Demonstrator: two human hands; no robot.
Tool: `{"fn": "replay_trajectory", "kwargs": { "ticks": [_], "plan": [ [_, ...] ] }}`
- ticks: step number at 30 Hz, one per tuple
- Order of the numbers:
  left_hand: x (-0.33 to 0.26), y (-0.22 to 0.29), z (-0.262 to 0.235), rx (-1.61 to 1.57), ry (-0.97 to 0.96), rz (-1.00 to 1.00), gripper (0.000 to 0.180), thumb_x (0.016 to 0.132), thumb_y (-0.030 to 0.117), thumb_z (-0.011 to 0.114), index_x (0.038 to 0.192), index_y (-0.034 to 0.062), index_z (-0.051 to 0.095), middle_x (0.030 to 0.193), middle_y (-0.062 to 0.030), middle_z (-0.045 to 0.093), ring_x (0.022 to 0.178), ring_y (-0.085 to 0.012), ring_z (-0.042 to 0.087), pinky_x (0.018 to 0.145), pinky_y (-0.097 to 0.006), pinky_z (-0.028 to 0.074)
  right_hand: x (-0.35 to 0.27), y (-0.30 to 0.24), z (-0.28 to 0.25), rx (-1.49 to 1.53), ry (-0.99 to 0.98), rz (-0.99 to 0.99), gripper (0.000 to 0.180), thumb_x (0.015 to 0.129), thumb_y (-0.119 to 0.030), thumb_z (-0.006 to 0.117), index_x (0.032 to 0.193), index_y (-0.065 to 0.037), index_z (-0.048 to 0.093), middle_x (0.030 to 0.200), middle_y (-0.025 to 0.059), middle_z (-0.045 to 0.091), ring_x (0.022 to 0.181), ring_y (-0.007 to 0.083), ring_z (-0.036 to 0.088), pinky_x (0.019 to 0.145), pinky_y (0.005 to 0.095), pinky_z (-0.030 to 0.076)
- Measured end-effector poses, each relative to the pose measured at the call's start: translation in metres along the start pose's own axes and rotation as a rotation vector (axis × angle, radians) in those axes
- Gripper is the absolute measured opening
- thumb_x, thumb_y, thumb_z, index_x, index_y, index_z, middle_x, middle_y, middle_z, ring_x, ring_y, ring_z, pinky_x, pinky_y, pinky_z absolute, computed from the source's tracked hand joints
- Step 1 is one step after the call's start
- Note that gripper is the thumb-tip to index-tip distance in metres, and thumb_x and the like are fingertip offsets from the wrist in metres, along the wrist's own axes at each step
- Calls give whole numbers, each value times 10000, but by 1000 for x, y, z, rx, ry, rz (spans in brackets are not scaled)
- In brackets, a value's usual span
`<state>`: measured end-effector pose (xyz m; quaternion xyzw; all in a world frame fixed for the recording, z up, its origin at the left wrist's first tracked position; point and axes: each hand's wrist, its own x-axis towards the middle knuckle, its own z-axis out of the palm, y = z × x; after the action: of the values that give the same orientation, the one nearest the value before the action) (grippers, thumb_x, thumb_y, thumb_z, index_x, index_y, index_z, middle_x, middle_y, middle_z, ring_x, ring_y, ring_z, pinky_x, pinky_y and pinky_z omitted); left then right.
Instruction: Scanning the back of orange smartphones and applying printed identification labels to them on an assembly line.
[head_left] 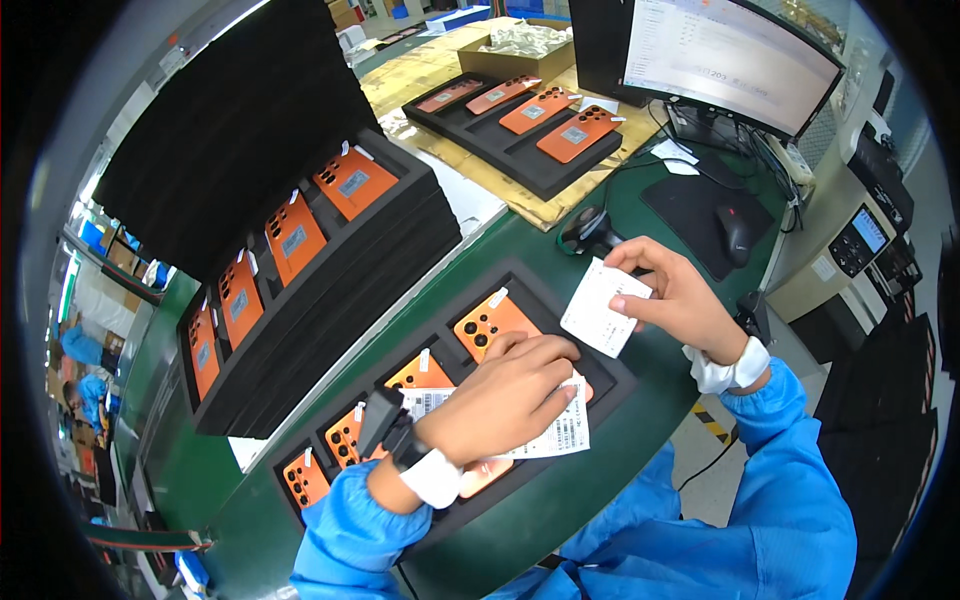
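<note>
Head: right hand (682,300) tight on label (598,312), left (500,405) seemingly atop phone (512,316).

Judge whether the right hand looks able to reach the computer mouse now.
Probably yes: nothing visible stands between the right hand and the computer mouse, though the white label sheet it pinches may hinder a grip.

Bright, fairly even indoor light fills the middle of the frame, with a pale glowing strip (238,17) at upper left. The monitor (735,62) at upper right shines nearly white, and the small label (600,308) right of centre is washed out, its print faint. Black foam (235,130) at upper left swallows detail. Long edges of the bench (665,375) bow, darkness rounds off the corners, and the far-left background looks soft
</note>
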<state>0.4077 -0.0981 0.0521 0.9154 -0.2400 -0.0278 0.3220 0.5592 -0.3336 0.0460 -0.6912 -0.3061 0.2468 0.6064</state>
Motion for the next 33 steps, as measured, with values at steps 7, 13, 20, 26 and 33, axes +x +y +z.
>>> {"fn": "replay_trajectory", "kwargs": {
  "ticks": [7, 13, 20, 26, 33],
  "plan": [
    [-8, 24, -34, 26, 90, 37, 172, 1016, 150, 600, 1056, 8, 689, 1204, -119, 678, 1175, -321, 637, 1171, -497, 371, 22, 11, 17, -101, 33, -75, 239, 1020, -147, 729, 1209, 0, 728, 973, 75, 706, 808, 93, 636, 682, 261, 516],
    [-41, 44, -46, 88, 115, -37, 167, 996, 142, 629, 924, 5, 692, 1252, -120, 704, 1204, -305, 652, 1168, -500, 408, 42, -19, 51, -643, -322, -249, 309, 1015, -230, 706, 1259, -47, 751, 1160, 139, 717, 990, 257, 681, 875, 386, 546],
    [-51, 42, -44, 72, 155, -15, 175, 990, 150, 641, 934, -6, 698, 1254, -123, 702, 1214, -315, 643, 1156, -488, 417, 32, -3, 56, -975, -330, -728, 405, 1007, -271, 703, 1345, -50, 669, 1460, 156, 597, 1378, 350, 560, 1174, 558, 399],
    [-57, 42, -41, 89, 256, 2, 170, 985, 160, 657, 968, -6, 690, 1262, -128, 696, 1206, -343, 643, 1067, -465, 486, 45, 12, 73, -1023, -182, -697, 364, 1069, -251, 591, 1350, -23, 630, 1401, 174, 623, 1386, 359, 534, 1202, 602, 355],
    [-80, 48, -55, 152, 367, -126, 226, 983, 253, 721, 942, 32, 700, 812, -148, 658, 786, -373, 689, 660, -453, 531, 9, -44, 85, -103, -502, -331, 292, 956, -171, 801, 1179, 0, 722, 1017, 150, 735, 926, 225, 732, 805, 341, 567]
  ]
}}
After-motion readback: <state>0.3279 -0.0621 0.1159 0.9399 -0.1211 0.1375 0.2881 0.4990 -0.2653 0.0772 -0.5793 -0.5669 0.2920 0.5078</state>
